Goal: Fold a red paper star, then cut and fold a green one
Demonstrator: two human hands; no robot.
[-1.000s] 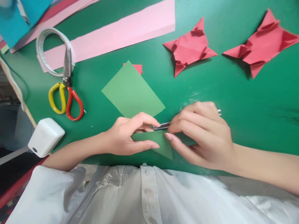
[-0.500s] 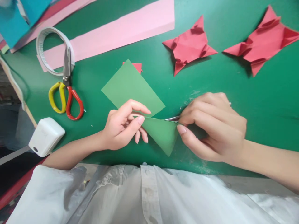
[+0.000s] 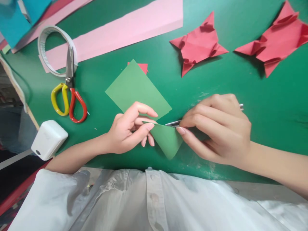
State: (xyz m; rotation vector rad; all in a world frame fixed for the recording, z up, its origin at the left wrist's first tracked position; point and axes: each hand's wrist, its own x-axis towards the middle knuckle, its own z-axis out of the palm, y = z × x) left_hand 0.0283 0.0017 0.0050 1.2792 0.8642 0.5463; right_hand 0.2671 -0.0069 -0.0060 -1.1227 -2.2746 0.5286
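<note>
My left hand [image 3: 130, 130] pinches the left corner of a small green paper piece [image 3: 167, 139] between thumb and fingers. My right hand [image 3: 216, 128] grips the paper's right side together with a thin metal rod [image 3: 172, 123], whose far end sticks out past my knuckles. The paper hangs as a downward-pointing triangle just above the green table [image 3: 264, 106], with the rod along its top edge. A larger light green sheet [image 3: 137, 91] lies flat just behind my left hand.
Scissors [image 3: 69, 96] with yellow and red handles lie at the left over a white tape ring [image 3: 45, 38]. A pink paper strip [image 3: 125, 32] lies at the back. Two folded red paper shapes [image 3: 199, 45] [image 3: 276, 41] sit at the back right. A white box [image 3: 49, 139] is at the left edge.
Both hands lifted the green piece from flat on the table, and it now hangs as a triangle. My right hand slid slightly left along the rod.
</note>
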